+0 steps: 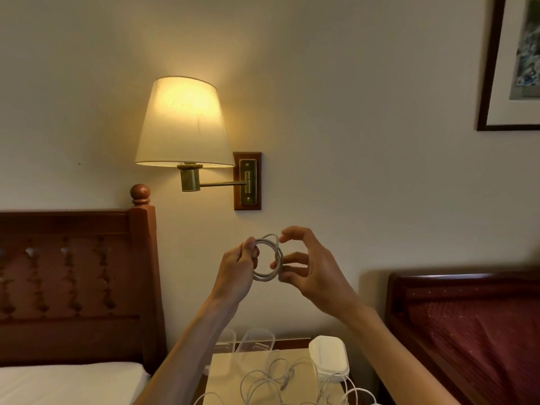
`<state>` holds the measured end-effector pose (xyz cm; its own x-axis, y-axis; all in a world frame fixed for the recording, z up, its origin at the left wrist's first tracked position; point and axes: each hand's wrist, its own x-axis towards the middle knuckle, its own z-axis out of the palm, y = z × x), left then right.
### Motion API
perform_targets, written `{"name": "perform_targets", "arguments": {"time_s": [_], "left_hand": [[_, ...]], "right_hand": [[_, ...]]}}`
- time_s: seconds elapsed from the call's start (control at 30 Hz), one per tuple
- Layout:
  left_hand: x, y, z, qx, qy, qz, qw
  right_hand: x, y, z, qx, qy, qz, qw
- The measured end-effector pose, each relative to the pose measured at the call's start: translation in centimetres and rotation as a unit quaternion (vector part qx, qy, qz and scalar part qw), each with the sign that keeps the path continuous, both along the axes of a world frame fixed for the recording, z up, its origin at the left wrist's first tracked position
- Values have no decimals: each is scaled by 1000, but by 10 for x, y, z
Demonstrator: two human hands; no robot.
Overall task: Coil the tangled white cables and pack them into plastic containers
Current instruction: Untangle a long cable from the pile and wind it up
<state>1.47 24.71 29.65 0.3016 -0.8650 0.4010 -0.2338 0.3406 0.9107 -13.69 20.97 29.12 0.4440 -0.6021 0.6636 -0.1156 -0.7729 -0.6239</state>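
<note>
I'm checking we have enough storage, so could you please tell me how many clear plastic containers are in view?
2 show clearly: one clear container behind the left forearm and another just right of it, both at the nightstand's back edge. More may be hidden by the arm.
</note>
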Motion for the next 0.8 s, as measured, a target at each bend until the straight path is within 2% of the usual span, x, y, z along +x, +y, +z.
{"name": "perform_targets", "arguments": {"time_s": [0.17,0.33,0.43,0.53,0.7,0.8], "left_hand": [[0,4,5,-3,36,-22,999],[0,4,-4,-26,15,-12,999],[0,1,-6,-20,-16,-14,1000],[3,2,-7,-8,-18,-47,999],[36,2,-15,-39,-135,-103,985],[54,1,-22,-67,-228,-88,967]], "right_hand": [[0,-2,-7,-10,18,-57,998],[-9,-5,-11,71,71,-16,995],[-3,3,-3,161,20,29,986],[3,4,-5,190,-18,-1,982],[-8,0,1,229,-65,-17,971],[-16,-2,9,232,-51,-24,971]]}}
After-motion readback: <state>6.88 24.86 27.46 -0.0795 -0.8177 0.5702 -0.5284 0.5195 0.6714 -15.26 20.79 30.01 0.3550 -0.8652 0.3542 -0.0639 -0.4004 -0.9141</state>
